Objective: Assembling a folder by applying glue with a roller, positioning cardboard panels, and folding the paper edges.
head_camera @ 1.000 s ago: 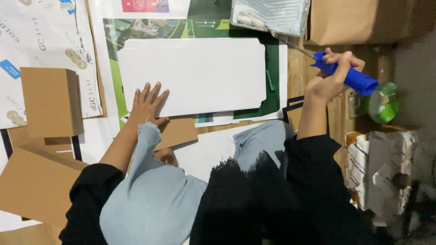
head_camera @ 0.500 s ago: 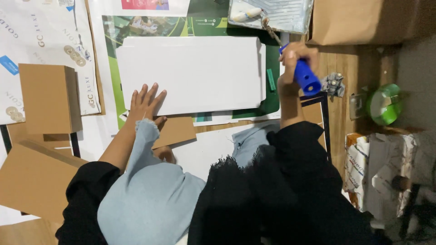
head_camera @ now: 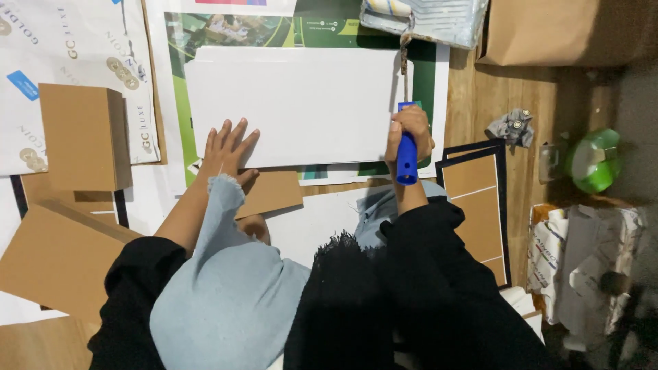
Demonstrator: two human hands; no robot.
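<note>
Looks like a glue-rolling step: left hand (head_camera: 229,147) fingers spread flat pinning the white board (head_camera: 295,103), right hand (head_camera: 410,133) wrapped round the blue-handled roller (head_camera: 406,147), roller head in the tray (head_camera: 425,19), probably loading up.

I see a brown cardboard box (head_camera: 82,137) at the left, lying on printed paper sheets (head_camera: 41,62). At the right, a green tape roll (head_camera: 595,159) is near a crumpled grey cloth (head_camera: 510,127). Below them stands a torn white carton (head_camera: 582,264). A brown panel with black border (head_camera: 480,205) lies on the wooden tabletop (head_camera: 534,89).
</note>
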